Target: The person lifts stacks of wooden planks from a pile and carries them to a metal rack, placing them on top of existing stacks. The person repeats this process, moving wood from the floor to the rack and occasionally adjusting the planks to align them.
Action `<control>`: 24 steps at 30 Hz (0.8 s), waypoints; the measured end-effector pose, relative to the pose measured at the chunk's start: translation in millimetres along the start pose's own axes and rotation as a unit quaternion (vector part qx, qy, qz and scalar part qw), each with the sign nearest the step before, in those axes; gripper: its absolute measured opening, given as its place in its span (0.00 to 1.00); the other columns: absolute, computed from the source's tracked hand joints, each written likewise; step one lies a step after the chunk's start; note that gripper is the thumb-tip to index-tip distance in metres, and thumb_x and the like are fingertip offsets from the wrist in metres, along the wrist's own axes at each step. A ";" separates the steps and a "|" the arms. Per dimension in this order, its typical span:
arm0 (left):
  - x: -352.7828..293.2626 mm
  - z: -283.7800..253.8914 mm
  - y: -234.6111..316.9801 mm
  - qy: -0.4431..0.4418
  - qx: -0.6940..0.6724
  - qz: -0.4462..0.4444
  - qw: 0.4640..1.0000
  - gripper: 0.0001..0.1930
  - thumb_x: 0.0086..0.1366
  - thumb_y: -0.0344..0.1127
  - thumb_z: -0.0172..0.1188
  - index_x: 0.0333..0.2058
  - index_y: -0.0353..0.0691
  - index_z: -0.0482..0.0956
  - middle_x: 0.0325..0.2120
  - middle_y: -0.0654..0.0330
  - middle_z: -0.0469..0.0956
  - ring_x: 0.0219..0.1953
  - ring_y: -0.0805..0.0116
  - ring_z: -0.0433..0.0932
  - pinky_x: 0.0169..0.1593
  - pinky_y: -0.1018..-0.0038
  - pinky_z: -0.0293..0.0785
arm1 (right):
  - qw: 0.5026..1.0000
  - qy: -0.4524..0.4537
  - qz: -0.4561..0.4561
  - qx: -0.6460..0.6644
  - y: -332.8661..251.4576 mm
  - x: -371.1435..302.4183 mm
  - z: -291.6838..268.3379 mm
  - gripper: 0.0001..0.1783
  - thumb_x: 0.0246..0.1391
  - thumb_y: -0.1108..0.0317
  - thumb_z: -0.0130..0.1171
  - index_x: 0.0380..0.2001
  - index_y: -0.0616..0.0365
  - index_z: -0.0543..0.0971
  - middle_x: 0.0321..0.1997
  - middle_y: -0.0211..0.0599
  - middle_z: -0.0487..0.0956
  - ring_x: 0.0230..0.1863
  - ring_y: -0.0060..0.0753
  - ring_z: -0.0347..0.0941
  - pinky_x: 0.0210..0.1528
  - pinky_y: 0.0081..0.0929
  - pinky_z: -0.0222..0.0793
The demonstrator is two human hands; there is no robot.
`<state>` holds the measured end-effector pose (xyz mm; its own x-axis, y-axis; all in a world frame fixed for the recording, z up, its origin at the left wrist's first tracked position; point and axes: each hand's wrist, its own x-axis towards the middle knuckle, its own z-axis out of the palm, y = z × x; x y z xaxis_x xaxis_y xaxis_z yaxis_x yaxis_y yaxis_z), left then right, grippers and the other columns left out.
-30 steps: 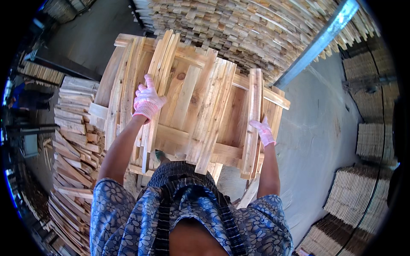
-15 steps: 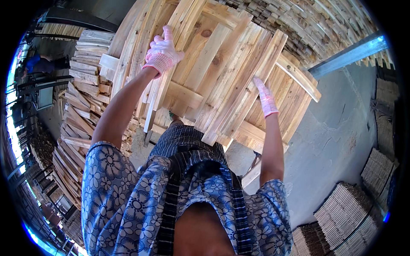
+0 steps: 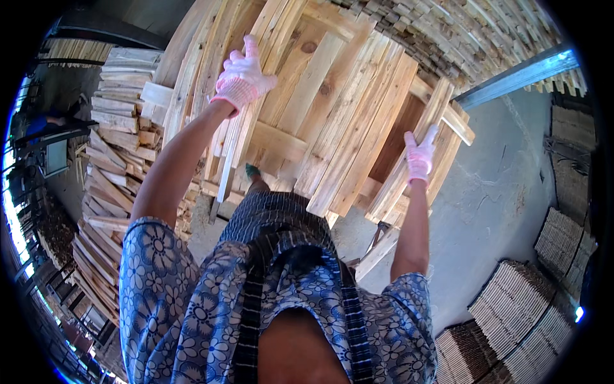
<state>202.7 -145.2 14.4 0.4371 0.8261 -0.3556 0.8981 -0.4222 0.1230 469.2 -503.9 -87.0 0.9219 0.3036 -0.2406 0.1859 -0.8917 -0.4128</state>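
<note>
Both my hands wear pale pink knit gloves. My left hand (image 3: 243, 82) lies on a bundle of narrow wooden strips (image 3: 276, 29) at the left of the work surface, fingers and thumb spread. At the right, my right hand (image 3: 419, 153) grips a wooden plank (image 3: 398, 185), thumb and fingers on either side of it; its underside is hidden. A gap parts this plank from several light planks (image 3: 348, 131) lying side by side in the middle. Crosswise battens (image 3: 279, 141) show beneath and between the boards.
A heap of rough wood pieces (image 3: 112, 169) stands at the left. Stacked timber (image 3: 473, 38) fills the far right, beside a metal beam (image 3: 518, 80). Bundled strips (image 3: 511, 301) stand on the concrete floor (image 3: 499, 179) at the right. My foot (image 3: 253, 171) shows below the boards.
My right hand has shifted right and slightly nearer, and the plank has moved with it, opening a gap beside the middle planks. My left hand stays almost where it was.
</note>
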 end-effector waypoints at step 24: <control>2.7 -3.1 -82.7 -0.211 -0.464 0.076 0.857 0.60 0.55 0.57 0.71 0.75 0.44 0.40 0.70 0.45 0.58 0.71 0.51 0.59 0.70 0.67 0.58 | 0.790 -0.272 -0.028 0.548 -321.3 -83.8 134.3 0.45 0.62 0.41 0.59 0.71 0.60 0.61 0.65 0.42 0.72 0.63 0.35 0.69 0.66 0.31 0.65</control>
<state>129.7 -106.9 6.2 0.6715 0.4968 -0.5499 0.5703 0.1274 0.8115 286.6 -197.8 -52.2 0.5839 0.6977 -0.4151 -0.4606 -0.1363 -0.8771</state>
